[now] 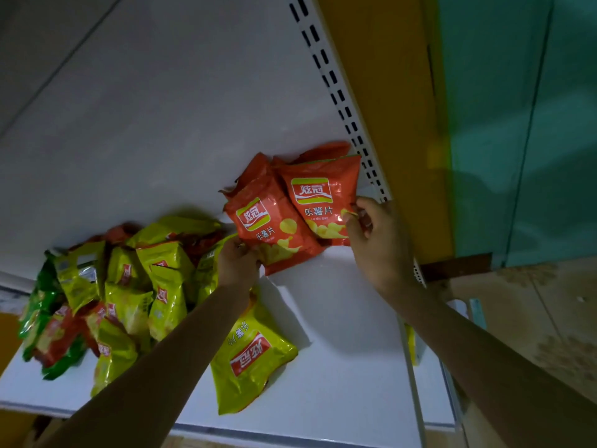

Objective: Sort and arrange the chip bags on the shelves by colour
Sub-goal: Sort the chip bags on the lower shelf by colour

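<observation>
Up on the white shelf (339, 318), the left hand (237, 263) grips the bottom corner of the front orange bag (268, 221). The right hand (378, 240) pinches the edge of the rear orange bag (323, 195) beside it. Other orange bags behind them are mostly hidden, and the left forearm covers part of a yellow bag (252, 360).

Bag heap (129, 286) left of leaning bags (290, 215)

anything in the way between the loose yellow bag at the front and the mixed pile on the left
Only the left forearm: it crosses above the shelf between the yellow bag and the pile, while the left hand holds the left orange bag. No other thing lies between them.
</observation>
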